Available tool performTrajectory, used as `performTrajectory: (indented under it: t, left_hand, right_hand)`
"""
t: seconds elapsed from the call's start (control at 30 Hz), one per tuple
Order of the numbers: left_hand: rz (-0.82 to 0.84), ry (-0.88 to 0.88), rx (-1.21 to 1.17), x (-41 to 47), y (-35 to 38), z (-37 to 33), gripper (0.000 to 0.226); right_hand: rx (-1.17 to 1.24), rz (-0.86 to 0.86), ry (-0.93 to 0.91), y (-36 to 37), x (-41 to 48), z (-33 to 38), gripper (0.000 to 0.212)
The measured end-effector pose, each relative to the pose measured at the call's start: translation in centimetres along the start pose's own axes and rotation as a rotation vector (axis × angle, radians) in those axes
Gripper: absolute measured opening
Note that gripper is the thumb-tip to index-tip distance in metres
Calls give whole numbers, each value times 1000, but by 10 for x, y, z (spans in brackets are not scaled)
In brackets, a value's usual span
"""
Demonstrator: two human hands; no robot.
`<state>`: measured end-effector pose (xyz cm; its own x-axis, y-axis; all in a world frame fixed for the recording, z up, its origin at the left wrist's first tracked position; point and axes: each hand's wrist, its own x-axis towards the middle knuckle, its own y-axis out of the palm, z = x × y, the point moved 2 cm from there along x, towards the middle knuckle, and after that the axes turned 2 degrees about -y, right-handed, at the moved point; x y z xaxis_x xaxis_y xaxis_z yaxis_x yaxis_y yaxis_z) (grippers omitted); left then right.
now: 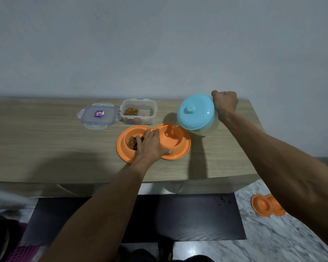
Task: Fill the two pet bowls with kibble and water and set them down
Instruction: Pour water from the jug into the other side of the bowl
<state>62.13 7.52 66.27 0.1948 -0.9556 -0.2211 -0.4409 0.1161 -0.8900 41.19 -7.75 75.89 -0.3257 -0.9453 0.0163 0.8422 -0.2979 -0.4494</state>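
An orange double pet bowl (pixel 184 148) sits on the wooden table (pixel 45 144). Its left well holds brown kibble (pixel 132 143); water streams into its right well (pixel 173 137). My left hand (pixel 151 146) lies flat across the middle of the bowl, fingers spread, pressing on it. My right hand (pixel 224 102) grips the handle of a jug with a light blue lid (pixel 195 114), tilted left over the right well. A second orange double bowl (pixel 265 205) lies on the floor at the right, partly hidden by my right arm.
A clear plastic box (pixel 138 114) with some kibble stands behind the bowl, its clip lid (pixel 98 116) lying flat to its left. A wall rises directly behind the table. A dark mat (pixel 197 218) and marble floor lie below the table's front edge.
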Motion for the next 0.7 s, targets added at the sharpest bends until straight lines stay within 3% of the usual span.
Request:
performTrajectory:
  t: [0.7]
  left_hand:
    - [-10,-11,10,2,1,0,107]
  right_hand:
    - [-60,-26,-47,-10,0,0,43]
